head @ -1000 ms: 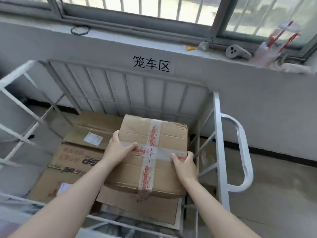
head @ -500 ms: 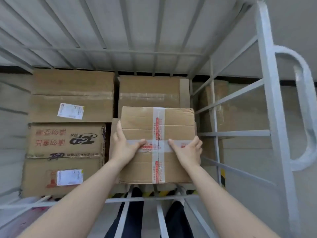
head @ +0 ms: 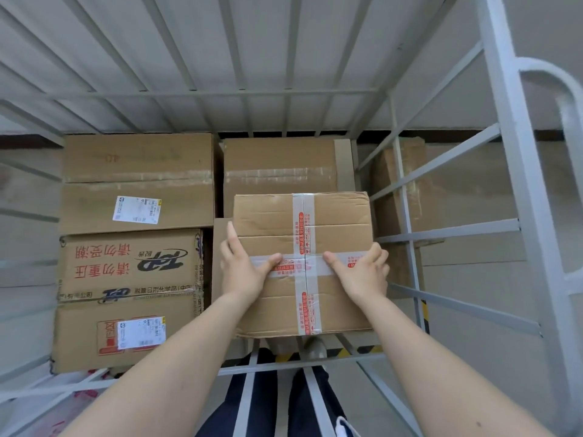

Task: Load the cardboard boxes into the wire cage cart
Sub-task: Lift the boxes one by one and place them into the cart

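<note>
I look straight down into the white wire cage cart (head: pixel 448 231). A cardboard box (head: pixel 334 222) crossed with clear tape printed in red sits low in the cart's front right part. My left hand (head: pixel 243 269) grips its left side with the thumb on top. My right hand (head: pixel 362 272) grips its right side, thumb on the tape. Other boxes lie in the cart: one with a white label (head: pixel 135 184) at the back left, a red-printed box (head: pixel 126 263) in front of it, a labelled one (head: pixel 123 332) nearest me, and a plain box (head: pixel 277 165) at the back right.
The cart's barred back wall (head: pixel 220 89) and right side frame with a looped handle (head: pixel 561 127) enclose the load. Another box (head: pixel 410 190) stands outside the right bars. My legs and shoes (head: pixel 284 389) show below the front rail, over yellow-black floor tape.
My view tilted from the wall and window down into the cart. The taped box went lower into the front right space, both hands still on its sides.
</note>
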`<state>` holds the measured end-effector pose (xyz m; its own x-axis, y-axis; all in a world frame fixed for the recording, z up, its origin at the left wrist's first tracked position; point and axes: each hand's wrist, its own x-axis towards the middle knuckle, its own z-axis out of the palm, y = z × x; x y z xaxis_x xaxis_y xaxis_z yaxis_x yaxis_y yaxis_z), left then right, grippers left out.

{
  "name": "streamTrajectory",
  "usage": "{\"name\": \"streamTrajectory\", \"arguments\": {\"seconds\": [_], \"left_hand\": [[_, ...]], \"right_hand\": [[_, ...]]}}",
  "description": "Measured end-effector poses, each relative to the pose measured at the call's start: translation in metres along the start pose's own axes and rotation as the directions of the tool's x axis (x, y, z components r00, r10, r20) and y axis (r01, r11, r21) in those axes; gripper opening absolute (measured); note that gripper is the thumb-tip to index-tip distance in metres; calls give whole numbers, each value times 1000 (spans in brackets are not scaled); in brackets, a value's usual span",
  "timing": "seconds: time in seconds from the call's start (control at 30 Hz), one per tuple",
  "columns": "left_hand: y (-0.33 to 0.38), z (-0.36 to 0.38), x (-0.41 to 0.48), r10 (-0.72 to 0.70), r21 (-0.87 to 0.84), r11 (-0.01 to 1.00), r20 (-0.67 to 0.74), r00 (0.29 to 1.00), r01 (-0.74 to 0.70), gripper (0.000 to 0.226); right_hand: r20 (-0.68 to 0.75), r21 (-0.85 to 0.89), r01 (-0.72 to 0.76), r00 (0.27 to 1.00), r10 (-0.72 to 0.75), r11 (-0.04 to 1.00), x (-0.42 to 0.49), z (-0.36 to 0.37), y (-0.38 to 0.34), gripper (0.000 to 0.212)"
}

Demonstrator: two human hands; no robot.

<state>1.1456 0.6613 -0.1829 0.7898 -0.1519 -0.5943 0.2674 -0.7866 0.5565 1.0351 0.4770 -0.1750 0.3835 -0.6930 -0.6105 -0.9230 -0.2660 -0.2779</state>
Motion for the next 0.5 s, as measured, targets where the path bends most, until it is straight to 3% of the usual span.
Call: {"name": "streamTrajectory", "arguments": {"seconds": [0.1, 0.17, 0.23, 0.3, 0.4, 0.5], "left_hand": [[3, -3, -2, -6, -2, 1000, 27, 1000, 6, 121], [8, -16, 1, -86, 19, 996, 119, 989, 84, 121], [16, -44, 4, -201, 162, 973, 260, 944, 162, 111], [30, -85, -2, -230, 341, 932, 284, 931, 125, 89], [60, -144, -40, 19, 335, 940, 132, 991, -62, 66], [96, -188, -93, 209, 354, 907, 93, 973, -228, 46]], "right_hand": [[38, 4, -11, 999, 11, 1000, -1, -1, -1, 110], [104, 4, -30, 994, 30, 1000, -2, -12, -6, 109], [172, -99, 21, 985, -4, 995, -5, -38, -16, 102], [153, -219, 149, 981, -117, 964, -15, -73, -29, 94], [138, -164, 331, 941, -311, 929, -52, -127, -53, 74], [179, -200, 463, 884, -433, 864, -110, -174, -65, 64]]}}
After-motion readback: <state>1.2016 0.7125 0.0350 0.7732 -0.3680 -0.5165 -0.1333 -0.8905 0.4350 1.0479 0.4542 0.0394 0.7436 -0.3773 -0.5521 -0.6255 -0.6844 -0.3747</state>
